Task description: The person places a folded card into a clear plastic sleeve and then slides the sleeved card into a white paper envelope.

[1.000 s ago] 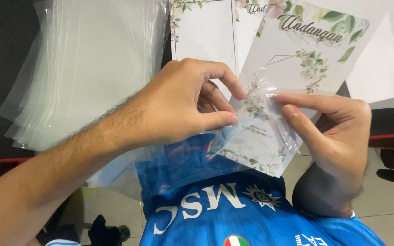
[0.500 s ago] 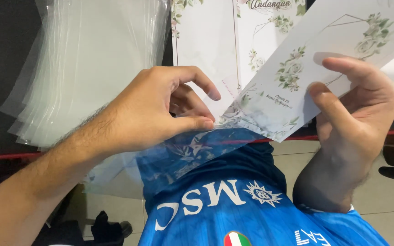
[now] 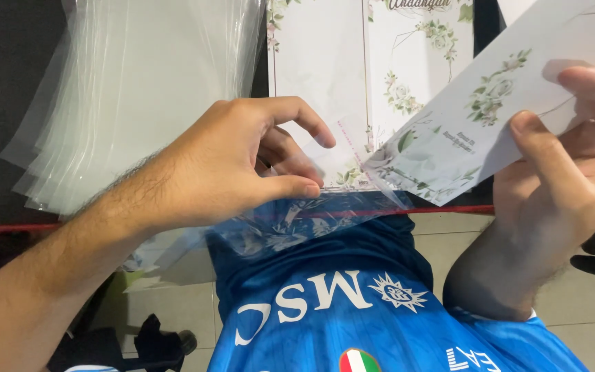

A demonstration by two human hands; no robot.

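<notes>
My left hand (image 3: pixel 235 165) pinches the mouth of a clear plastic sleeve (image 3: pixel 297 220) between thumb and fingers, over my lap. My right hand (image 3: pixel 573 158) grips a white card with green and white floral print (image 3: pixel 476 131), tilted, its lower corner just at the sleeve's opening. The rest of the sleeve hangs down toward my blue shirt (image 3: pixel 352 310).
A fanned stack of clear plastic sleeves (image 3: pixel 132 89) lies on the dark table at the left. More floral cards (image 3: pixel 366 76) lie flat on the table behind my hands. A red table edge (image 3: pixel 8 228) runs across; tiled floor lies below.
My right hand has drawn the card up and to the right, out of the sleeve. My left hand has kept its pinch on the sleeve, which has sagged flat.
</notes>
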